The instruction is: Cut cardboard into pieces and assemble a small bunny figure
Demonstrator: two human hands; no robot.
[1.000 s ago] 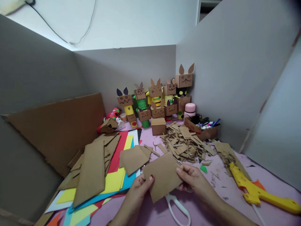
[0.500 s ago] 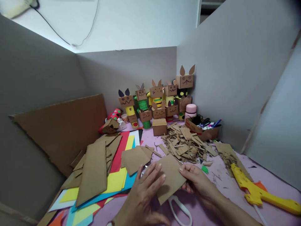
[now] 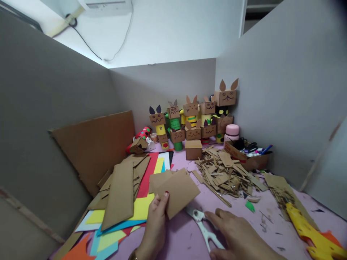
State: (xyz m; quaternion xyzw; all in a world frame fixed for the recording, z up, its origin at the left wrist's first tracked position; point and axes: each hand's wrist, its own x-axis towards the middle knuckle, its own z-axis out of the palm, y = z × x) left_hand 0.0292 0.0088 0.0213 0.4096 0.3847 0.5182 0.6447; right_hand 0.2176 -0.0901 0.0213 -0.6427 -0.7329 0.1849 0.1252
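My left hand (image 3: 155, 220) pinches a squarish piece of cardboard (image 3: 182, 193) by its lower left edge, thumb on top, and holds it tilted above the table. White-handled scissors (image 3: 207, 231) lie just right of that piece, their blades partly hidden near it. My right hand (image 3: 233, 231) is on the scissors, fingers curled over the handles from the right and thumb low by the loops. Behind the held piece another cardboard piece (image 3: 159, 179) shows in part.
Cardboard sheets (image 3: 118, 195) and coloured paper (image 3: 141, 209) cover the left side. Cardboard scraps (image 3: 222, 173) are heaped right of centre. A yellow glue gun (image 3: 306, 231) lies at right. Box-headed cardboard figures (image 3: 192, 108), a small box (image 3: 193, 150) and an open supply box (image 3: 248, 159) stand behind.
The cardboard piece has passed from my right hand to my left. My right hand has moved down to the scissors. The view has shifted, so the scene sits further right.
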